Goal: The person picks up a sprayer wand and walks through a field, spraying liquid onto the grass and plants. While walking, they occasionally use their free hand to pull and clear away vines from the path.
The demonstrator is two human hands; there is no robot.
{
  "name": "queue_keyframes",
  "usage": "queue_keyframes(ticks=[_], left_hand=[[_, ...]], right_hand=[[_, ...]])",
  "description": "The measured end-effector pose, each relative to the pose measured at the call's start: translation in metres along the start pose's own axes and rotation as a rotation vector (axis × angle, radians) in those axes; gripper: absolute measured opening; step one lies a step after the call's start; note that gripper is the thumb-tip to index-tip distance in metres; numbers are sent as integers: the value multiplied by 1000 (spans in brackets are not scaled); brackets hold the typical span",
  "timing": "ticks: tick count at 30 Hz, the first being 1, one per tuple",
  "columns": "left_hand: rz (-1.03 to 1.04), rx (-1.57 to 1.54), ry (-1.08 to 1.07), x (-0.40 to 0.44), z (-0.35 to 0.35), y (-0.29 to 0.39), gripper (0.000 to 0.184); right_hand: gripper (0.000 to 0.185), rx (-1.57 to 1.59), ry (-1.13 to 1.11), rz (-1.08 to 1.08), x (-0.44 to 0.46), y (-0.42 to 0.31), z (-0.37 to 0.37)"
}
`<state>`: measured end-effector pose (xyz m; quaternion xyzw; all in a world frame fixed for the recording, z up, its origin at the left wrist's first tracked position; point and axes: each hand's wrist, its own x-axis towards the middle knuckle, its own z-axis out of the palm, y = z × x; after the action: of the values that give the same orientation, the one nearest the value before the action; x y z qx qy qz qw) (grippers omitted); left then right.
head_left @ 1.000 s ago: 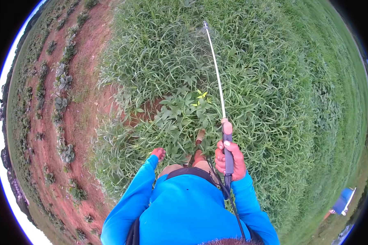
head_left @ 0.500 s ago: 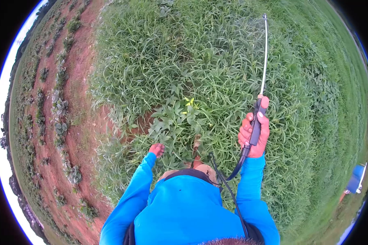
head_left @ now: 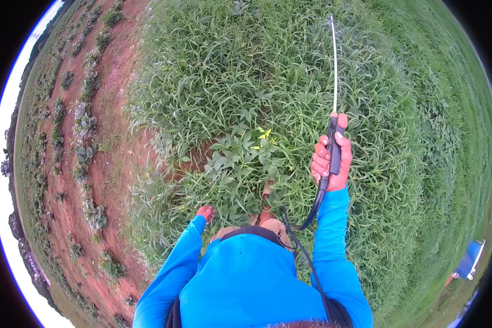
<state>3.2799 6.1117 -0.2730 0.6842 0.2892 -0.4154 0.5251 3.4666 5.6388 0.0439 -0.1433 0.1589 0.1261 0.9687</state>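
Note:
In the head view my right hand (head_left: 333, 158) is wrapped round the black handle of a sprayer wand (head_left: 335, 71). Its thin pale lance points forward over the grass, the tip near the top of the view. From the handle's lower end a black hose (head_left: 310, 217) curves back towards my waist. My left hand (head_left: 206, 212) hangs low beside my body above the weeds, fingers loosely curled, with nothing visible in it. Ahead of my legs grows a broad-leaved plant (head_left: 232, 153), and beside it are some bright yellow leaves (head_left: 263, 134).
Dense tall grass (head_left: 213, 82) surrounds me in front and to the right. Bare red soil (head_left: 112, 82) with rows of leafy crop plants (head_left: 85, 154) runs along the left. A blue object (head_left: 468, 261) stands far off at the lower right.
The sprayer wand and my right hand have swung to the left, and the lance is now more upright in view. My left hand has shifted slightly down and left.

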Motion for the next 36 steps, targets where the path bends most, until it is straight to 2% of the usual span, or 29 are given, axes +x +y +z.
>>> queue_keyframes(ticks=[5,11,17,29,31,34,35,36], left_hand=[[5,-2,12,11,5,12,36],[5,-80,75,24,16,50,31],[-10,-137,120,23,24,81,31],[-91,-137,203,33,11,89,32],[-91,-129,209,31,10,101,32],[-143,-178,248,32,11,115,31],[-102,-190,232,33,10,119,32],[-64,-203,217,32,11,124,32]], right_hand=[[33,31,-39,237,30,14,7],[32,109,-84,389,69,21,17],[32,30,-102,535,113,31,30],[28,-180,-215,856,155,77,66],[26,-157,-230,862,163,78,72],[24,-321,-231,758,172,76,80],[24,-322,-229,759,175,74,80],[23,-380,-182,664,178,73,79]])
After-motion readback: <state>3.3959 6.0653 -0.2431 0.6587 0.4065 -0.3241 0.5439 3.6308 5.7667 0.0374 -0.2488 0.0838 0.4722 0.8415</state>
